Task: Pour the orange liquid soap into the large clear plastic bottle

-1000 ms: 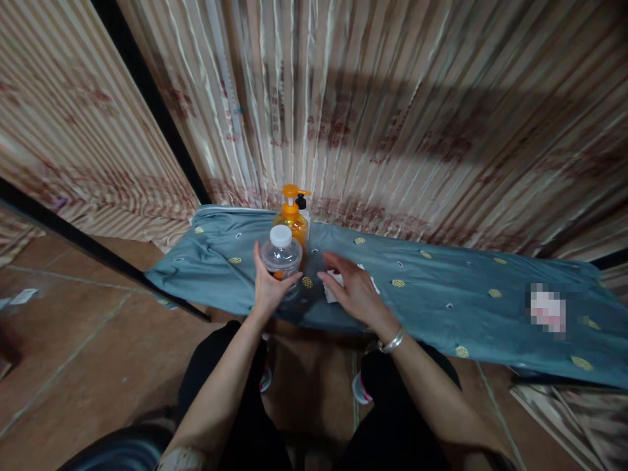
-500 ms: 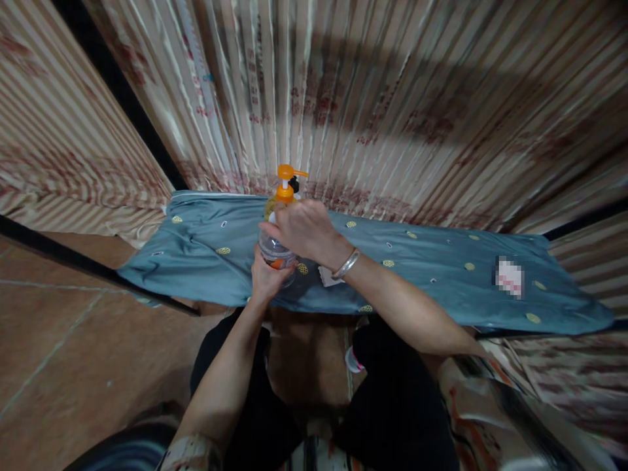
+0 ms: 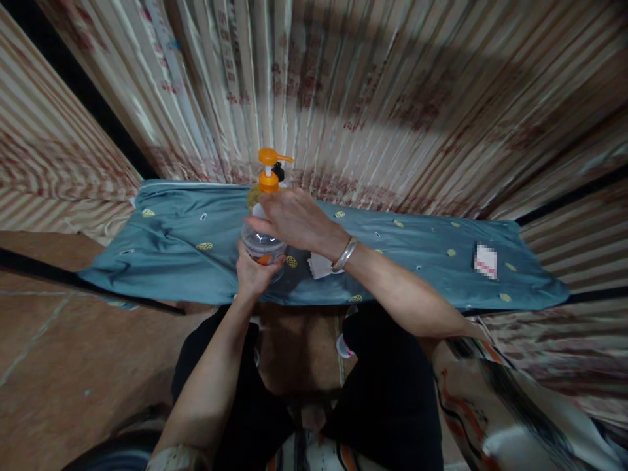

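My left hand (image 3: 256, 271) is wrapped around the lower part of a clear plastic bottle (image 3: 262, 242) with some orange on its label. From above, my right hand (image 3: 297, 219) grips the white cap (image 3: 258, 210) at the bottle's top, its thumb pointing left. A silver bangle (image 3: 345, 254) circles the right wrist. Just behind the hands stands a pump bottle (image 3: 253, 196) with an orange pump head (image 3: 269, 176) and a yellowish body, partly covered. Beside it shows the black top (image 3: 279, 171) of another container, mostly hidden.
A blue cloth (image 3: 417, 242) with a yellow pattern covers the narrow table. White paper (image 3: 321, 265) lies under my right wrist, and a pixelated white item (image 3: 485, 260) is at the right. Pleated curtains (image 3: 367, 85) hang close behind, by dark frame bars (image 3: 83, 85).
The whole view has shifted, so the table and bottles appear farther left and slightly higher. Both hands keep their places on the bottle; the right hand has turned slightly at most.
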`<state>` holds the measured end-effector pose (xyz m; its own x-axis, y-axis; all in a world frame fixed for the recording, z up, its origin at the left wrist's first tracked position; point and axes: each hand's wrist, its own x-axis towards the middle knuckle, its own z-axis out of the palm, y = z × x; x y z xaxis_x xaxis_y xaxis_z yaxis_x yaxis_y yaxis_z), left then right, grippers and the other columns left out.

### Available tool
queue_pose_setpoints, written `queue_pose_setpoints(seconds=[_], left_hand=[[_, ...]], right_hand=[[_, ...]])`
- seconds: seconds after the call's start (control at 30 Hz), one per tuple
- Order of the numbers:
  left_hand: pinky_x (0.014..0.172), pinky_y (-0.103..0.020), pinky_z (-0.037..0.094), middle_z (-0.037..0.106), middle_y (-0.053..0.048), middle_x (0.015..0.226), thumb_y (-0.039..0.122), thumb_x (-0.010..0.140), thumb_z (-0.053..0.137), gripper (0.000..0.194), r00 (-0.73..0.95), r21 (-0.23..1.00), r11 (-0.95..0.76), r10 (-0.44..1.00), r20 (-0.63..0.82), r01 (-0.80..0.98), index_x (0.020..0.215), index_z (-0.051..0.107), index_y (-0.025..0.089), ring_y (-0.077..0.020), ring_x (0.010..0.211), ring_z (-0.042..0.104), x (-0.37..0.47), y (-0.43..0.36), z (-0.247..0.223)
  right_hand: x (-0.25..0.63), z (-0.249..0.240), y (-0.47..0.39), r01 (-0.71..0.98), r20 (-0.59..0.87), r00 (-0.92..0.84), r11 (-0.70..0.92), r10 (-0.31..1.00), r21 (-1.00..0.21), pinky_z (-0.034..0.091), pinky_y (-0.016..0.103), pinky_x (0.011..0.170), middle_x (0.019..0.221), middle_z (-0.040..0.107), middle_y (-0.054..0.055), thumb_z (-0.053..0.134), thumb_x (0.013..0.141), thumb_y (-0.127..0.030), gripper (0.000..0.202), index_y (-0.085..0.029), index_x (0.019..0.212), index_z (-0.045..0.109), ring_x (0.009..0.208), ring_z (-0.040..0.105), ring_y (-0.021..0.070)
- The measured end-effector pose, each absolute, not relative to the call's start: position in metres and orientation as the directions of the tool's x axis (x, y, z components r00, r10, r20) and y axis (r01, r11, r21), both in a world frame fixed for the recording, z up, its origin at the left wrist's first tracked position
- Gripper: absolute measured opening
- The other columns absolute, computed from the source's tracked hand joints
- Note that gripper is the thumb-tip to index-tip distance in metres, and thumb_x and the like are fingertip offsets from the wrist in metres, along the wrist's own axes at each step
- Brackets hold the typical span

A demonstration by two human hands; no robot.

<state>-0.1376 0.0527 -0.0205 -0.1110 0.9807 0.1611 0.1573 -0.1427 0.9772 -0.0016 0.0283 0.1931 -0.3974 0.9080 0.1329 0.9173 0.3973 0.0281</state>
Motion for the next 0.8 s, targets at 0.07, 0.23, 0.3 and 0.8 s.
queue_pose_setpoints(seconds=[0.07, 0.23, 0.3, 0.8], left_hand=[[0.109, -0.055, 0.070, 0.085, -0.008, 0.112, 0.041, 0.053, 0.105, 0.083, -0.117, 0.977, -0.144, 0.980, 0.163, 0.157, 0.122, 0.061, 0.028, -0.0406, 0.117, 0.086, -0.138, 0.053, -0.021], [0.113, -0.054, 0.069, 0.086, -0.006, 0.114, 0.032, 0.052, 0.108, 0.087, -0.136, 0.974, -0.138, 0.977, 0.164, 0.179, 0.126, 0.063, 0.026, -0.0389, 0.120, 0.087, -0.139, 0.055, -0.025], [0.114, -0.055, 0.069, 0.086, -0.007, 0.115, 0.032, 0.052, 0.109, 0.088, -0.140, 0.975, -0.132, 0.977, 0.158, 0.179, 0.127, 0.064, 0.025, -0.0391, 0.120, 0.087, -0.139, 0.057, -0.026], [0.115, -0.054, 0.071, 0.087, -0.010, 0.123, 0.031, 0.056, 0.108, 0.093, -0.122, 0.971, -0.153, 0.977, 0.177, 0.185, 0.138, 0.063, 0.023, -0.0386, 0.122, 0.088, -0.136, 0.061, -0.026]], right_hand=[[-0.001, 0.196, 0.028, 0.907, 0.122, -0.421, 0.418, 0.899, 0.046, 0.064, 0.048, 0.107, 0.124, 0.088, 0.022, 0.071, 0.118, -0.052, 0.041, -0.017, 0.137, 0.080, 0.128, 0.080, 0.0421], [0.001, 0.199, 0.030, 0.892, 0.097, -0.452, 0.450, 0.887, 0.044, 0.061, 0.047, 0.109, 0.125, 0.088, 0.019, 0.071, 0.119, -0.051, 0.040, -0.018, 0.140, 0.079, 0.129, 0.078, 0.0404], [0.002, 0.200, 0.031, 0.891, 0.087, -0.453, 0.451, 0.887, 0.040, 0.059, 0.047, 0.110, 0.128, 0.087, 0.019, 0.066, 0.121, -0.048, 0.039, -0.017, 0.141, 0.078, 0.129, 0.077, 0.0394], [-0.004, 0.213, 0.025, 0.924, 0.084, -0.373, 0.362, 0.924, 0.122, 0.054, 0.047, 0.114, 0.139, 0.083, 0.024, 0.048, 0.131, -0.047, 0.051, -0.006, 0.153, 0.070, 0.138, 0.075, 0.0372]])
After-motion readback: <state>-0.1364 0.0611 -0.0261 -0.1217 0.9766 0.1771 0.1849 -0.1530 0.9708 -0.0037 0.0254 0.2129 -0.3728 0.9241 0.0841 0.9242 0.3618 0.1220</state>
